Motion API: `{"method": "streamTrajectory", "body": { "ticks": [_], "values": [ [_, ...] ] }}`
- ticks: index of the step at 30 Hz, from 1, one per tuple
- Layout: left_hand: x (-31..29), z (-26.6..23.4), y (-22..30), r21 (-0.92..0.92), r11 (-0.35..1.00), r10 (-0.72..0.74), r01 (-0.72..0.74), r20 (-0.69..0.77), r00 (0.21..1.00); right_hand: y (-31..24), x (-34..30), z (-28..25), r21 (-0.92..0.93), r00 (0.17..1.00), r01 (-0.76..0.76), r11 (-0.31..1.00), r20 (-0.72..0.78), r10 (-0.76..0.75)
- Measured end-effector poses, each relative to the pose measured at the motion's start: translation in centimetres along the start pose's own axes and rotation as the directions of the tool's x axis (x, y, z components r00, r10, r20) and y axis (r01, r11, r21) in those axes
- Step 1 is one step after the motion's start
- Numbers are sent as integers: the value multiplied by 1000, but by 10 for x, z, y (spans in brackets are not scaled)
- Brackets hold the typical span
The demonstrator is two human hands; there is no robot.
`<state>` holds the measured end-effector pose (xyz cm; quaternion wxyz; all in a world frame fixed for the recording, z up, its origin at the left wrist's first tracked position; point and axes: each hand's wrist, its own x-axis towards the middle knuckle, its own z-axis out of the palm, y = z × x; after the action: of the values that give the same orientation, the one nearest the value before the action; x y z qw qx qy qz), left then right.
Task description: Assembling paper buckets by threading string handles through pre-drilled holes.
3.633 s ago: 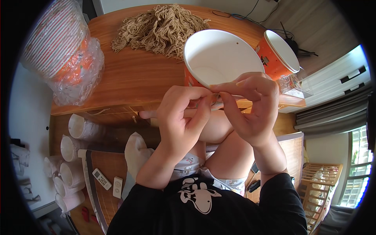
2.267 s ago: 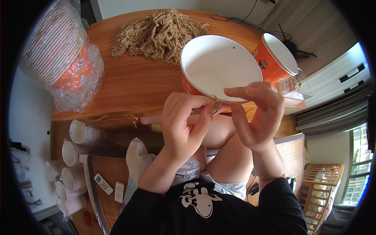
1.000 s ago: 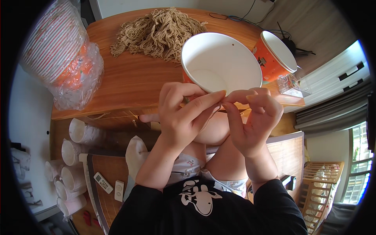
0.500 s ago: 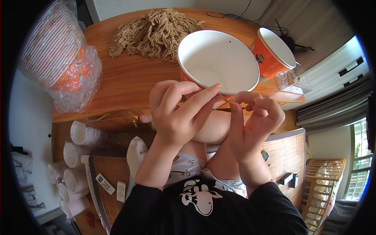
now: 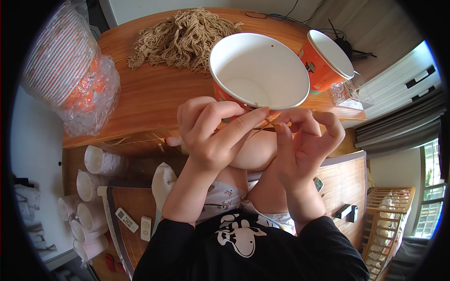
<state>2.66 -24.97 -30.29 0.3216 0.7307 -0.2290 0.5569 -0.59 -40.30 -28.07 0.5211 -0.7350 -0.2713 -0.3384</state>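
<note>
A large orange paper bucket point(image 5: 258, 70) with a white inside stands tilted at the table's near edge, its mouth toward me. A small hole shows near its far rim. Just in front of its near side, a thin tan cord point(image 5: 270, 122) runs between my fingertips. My left hand point(image 5: 211, 133) is closed, thumb and forefinger pinching the cord close to the near rim. My right hand point(image 5: 307, 143) pinches the cord between thumb and forefinger, its other fingers curled loosely. Where the cord meets the bucket is hidden by my fingers.
A heap of tan cords point(image 5: 187, 40) lies on the wooden table point(image 5: 159, 93). More orange buckets point(image 5: 326, 61) stand at the right beside a clear box point(image 5: 348, 96). Plastic-wrapped buckets point(image 5: 70, 70) are stacked at left; several white-wrapped ones point(image 5: 93, 159) sit lower left.
My right hand has shifted slightly right, and my left fingertips have moved a little right along the bucket's near rim. Both hands still pinch the cord.
</note>
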Motion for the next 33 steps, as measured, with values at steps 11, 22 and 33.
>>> {"method": "streamTrajectory", "body": {
  "ticks": [11,22,33],
  "values": [
    [-2,1,3,15,1000,-8,8,6,1000,-4,19,-14,-398,979,135,907,197,-59],
    [0,-2,10,127,991,40,-33,-50,998,15,16,-7,-144,938,340,929,126,-324],
    [-1,0,4,49,998,-29,30,-10,1000,14,-7,-5,-41,989,145,989,36,-144]
  ]
}}
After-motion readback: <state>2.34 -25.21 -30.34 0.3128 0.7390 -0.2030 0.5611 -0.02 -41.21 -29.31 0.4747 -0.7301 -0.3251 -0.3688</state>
